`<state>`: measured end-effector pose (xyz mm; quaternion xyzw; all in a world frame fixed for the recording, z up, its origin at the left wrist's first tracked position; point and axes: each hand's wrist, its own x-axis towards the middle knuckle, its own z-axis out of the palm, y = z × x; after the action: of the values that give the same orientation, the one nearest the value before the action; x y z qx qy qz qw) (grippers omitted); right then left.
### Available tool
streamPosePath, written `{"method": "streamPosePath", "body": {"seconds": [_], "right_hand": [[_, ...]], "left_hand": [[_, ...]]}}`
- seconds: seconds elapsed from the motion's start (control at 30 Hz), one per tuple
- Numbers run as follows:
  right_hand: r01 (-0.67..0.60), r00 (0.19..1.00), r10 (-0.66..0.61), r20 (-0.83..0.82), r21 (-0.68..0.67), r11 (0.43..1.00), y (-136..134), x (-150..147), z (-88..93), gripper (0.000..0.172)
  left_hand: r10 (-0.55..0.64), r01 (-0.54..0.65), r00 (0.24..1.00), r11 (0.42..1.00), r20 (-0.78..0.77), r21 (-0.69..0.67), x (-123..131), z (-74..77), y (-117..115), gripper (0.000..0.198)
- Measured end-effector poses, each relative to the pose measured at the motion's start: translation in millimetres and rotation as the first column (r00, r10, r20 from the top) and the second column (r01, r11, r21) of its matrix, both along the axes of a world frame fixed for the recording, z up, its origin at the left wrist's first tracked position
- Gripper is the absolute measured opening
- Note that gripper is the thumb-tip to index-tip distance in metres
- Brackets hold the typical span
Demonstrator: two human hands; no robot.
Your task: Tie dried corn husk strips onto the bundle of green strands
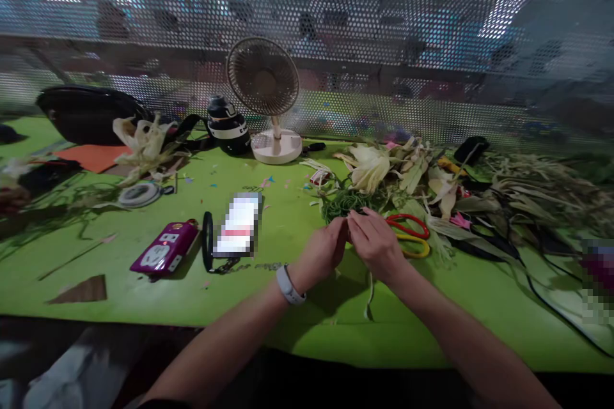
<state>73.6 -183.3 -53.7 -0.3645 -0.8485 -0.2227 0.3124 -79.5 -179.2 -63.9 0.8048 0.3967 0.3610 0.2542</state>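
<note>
My left hand (326, 250), with a pale band on the wrist, meets my right hand (378, 244) over the green table. Both have their fingers bent and pressed together at the tips. Whatever lies between the fingertips is hidden. Just beyond them sits a tangled bundle of thin green strands (343, 204). A pale strip (369, 300) hangs or lies below the hands; I cannot tell whether it is held. Beside my right hand are a red loop handle (425, 227) and a yellow loop handle (425, 249), which look like scissors handles. Dried corn husks (369, 167) are heaped behind.
Left of my hands lie a phone (237, 227) and a purple power strip (165, 249). A fan (263, 77), a dark bottle (228, 128) and a black bag (91, 114) stand along the perforated metal screen (345, 89). A black cable (551, 303) runs at right.
</note>
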Motion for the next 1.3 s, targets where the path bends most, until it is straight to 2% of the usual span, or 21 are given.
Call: {"method": "streamPosePath", "body": {"seconds": [0.13, 0.27, 0.43, 0.57, 0.67, 0.77, 0.87, 0.97, 1.13, 1.3], "right_hand": [[0.004, 1.000, -0.004, -0.010, -0.028, 1.000, -0.4, -1.9, -3.6, 0.036], [0.020, 1.000, -0.020, 0.016, -0.006, 1.000, -1.1, -4.5, -3.3, 0.037], [0.022, 0.998, -0.025, -0.058, -0.056, 0.998, -4.8, -9.3, 0.7, 0.038], [0.036, 0.998, -0.038, -0.051, -0.048, 0.998, -6.4, -11.2, 3.7, 0.036], [0.024, 0.997, -0.028, -0.067, -0.049, 0.998, -5.4, -11.6, 2.6, 0.037], [-0.068, 0.979, 0.043, -0.199, -0.119, 0.991, -2.7, -11.1, -0.7, 0.039], [-0.203, 0.895, 0.090, -0.437, -0.220, 0.954, 0.7, -9.6, -2.9, 0.036], [-0.257, 0.802, 0.013, -0.598, -0.326, 0.910, 3.1, -8.4, -2.6, 0.024], [-0.313, 0.777, -0.006, -0.629, -0.395, 0.864, 4.6, -7.8, -0.4, 0.019], [-0.281, 0.828, 0.024, -0.560, -0.378, 0.882, 7.7, -2.4, 0.0, 0.020]], "left_hand": [[-0.002, 0.005, 0.999, 0.997, 0.033, -0.071, 0.3, -4.0, 1.8, 0.012], [0.031, 0.012, 0.980, 0.977, 0.197, -0.212, 0.9, 0.1, 1.8, 0.019], [0.124, 0.066, 0.867, 0.932, 0.483, -0.357, 0.6, 8.3, 2.5, 0.029], [0.189, 0.063, 0.803, 0.916, 0.565, -0.395, 2.2, 7.7, 6.1, 0.035], [0.224, 0.057, 0.782, 0.903, 0.582, -0.425, 3.1, 4.5, 9.2, 0.037], [0.211, 0.058, 0.786, 0.911, 0.581, -0.409, 2.6, 0.8, 11.9, 0.035], [0.180, 0.059, 0.813, 0.920, 0.553, -0.387, 1.8, -1.2, 12.8, 0.031], [0.158, 0.068, 0.839, 0.919, 0.521, -0.388, 1.9, -1.1, 11.2, 0.031], [0.130, 0.030, 0.877, 0.946, 0.463, -0.323, 2.3, -0.1, 8.3, 0.030], [0.090, 0.030, 0.915, 0.957, 0.394, -0.288, -0.4, 2.6, 9.2, 0.031]]}}
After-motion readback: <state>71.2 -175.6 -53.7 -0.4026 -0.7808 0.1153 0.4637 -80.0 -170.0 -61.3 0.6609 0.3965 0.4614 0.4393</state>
